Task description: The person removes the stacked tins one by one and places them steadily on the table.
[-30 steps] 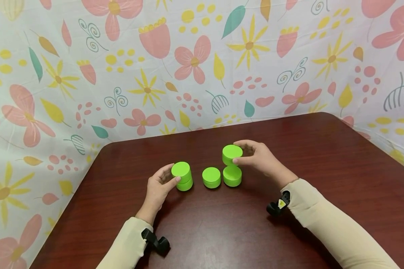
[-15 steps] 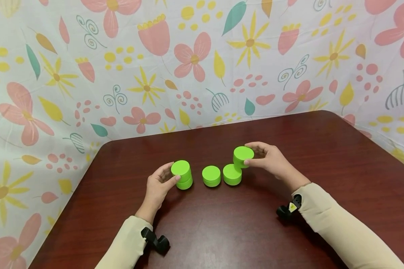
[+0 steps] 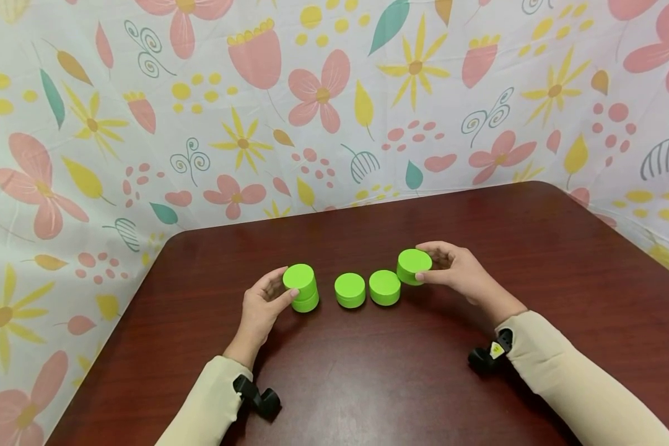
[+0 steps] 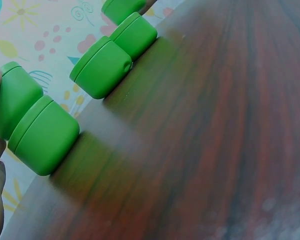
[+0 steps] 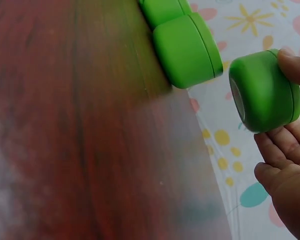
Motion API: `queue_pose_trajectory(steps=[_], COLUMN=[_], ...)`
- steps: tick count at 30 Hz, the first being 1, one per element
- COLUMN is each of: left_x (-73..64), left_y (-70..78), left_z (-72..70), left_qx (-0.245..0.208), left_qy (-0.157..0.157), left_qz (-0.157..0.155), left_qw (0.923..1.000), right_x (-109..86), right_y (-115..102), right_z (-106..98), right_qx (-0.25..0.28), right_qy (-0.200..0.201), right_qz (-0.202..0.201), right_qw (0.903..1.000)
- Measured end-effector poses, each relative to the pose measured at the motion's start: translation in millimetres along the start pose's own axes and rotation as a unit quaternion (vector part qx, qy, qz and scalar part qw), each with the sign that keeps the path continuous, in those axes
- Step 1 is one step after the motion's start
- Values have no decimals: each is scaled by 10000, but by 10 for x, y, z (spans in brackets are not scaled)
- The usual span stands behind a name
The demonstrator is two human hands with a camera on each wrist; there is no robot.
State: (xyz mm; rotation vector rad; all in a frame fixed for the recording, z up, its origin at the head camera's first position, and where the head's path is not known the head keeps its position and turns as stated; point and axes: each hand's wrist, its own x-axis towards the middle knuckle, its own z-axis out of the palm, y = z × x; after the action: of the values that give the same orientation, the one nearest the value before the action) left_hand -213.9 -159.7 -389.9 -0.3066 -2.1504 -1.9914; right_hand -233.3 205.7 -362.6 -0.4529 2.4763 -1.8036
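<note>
Small round bright-green lidded jars are in all views. At the left, one jar [image 3: 299, 279] sits on top of another jar [image 3: 305, 302]. My left hand [image 3: 261, 313] grips the upper one between thumb and fingers. To the right, a middle jar [image 3: 349, 291] and a right jar [image 3: 384, 288] stand close together on the table. My right hand [image 3: 464, 274] pinches a further jar [image 3: 412, 267] by its sides, beside and slightly behind the right jar. In the right wrist view this held jar [image 5: 265, 92] is tilted with its base showing, apart from the standing jar [image 5: 185, 52].
A dark reddish-brown table [image 3: 334, 384] with rounded far corners carries the jars. Behind it hangs a white cloth [image 3: 323, 155] with flowers and leaves. Black wrist cameras [image 3: 259, 398] are strapped over beige sleeves [image 3: 574, 371].
My right hand has carried its jar to the right and slightly lower, from above the right jar to beside it. My left hand has kept its grip on the stacked jar.
</note>
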Motion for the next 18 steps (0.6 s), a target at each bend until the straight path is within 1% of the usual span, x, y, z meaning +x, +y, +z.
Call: queue_pose_trajectory(steps=[10,18], left_x=[-10,-12], left_y=[5,9], left_z=[4,10], left_qx=[8,19], left_qy=[7,32], left_qz=[-45,-56], left_qw=[10000,10000], right_x=[-54,-67], right_y=[76,132], right_z=[-15,-31], right_qx=[221,149], right_qy=[-62,-79], right_qz=[-76,-49], right_qw=[9997,9998])
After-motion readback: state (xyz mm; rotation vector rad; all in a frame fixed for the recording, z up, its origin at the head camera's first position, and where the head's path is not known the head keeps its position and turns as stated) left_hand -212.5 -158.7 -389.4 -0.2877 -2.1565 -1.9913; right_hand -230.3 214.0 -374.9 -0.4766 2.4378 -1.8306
